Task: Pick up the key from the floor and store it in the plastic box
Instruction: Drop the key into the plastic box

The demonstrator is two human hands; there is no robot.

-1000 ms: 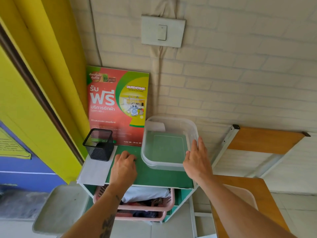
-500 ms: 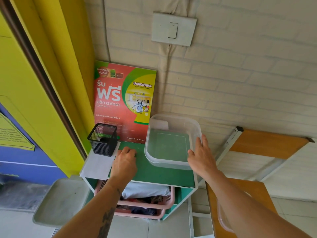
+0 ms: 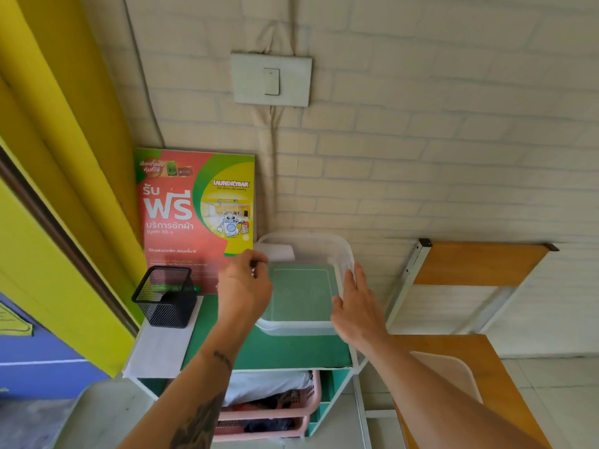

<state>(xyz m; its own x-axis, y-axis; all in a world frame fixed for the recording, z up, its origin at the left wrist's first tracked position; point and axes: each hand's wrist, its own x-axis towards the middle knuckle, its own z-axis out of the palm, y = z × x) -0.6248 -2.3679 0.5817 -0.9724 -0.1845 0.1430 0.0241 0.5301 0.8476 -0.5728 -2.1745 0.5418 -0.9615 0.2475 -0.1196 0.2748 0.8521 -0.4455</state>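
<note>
Against a pale brick wall, the clear plastic box sat on a green shelf; the left hand, fingers pinched around something small and dark, probably the key, should release over the box while the open right hand steadied its side.

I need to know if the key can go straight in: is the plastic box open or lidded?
Open. The plastic box has no lid; the green shelf top shows through its bare bottom.

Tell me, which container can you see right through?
The clear plastic box on the green shelf top. The black mesh pen holder is dark wire; the pink plastic baskets below are solid-coloured.
</note>
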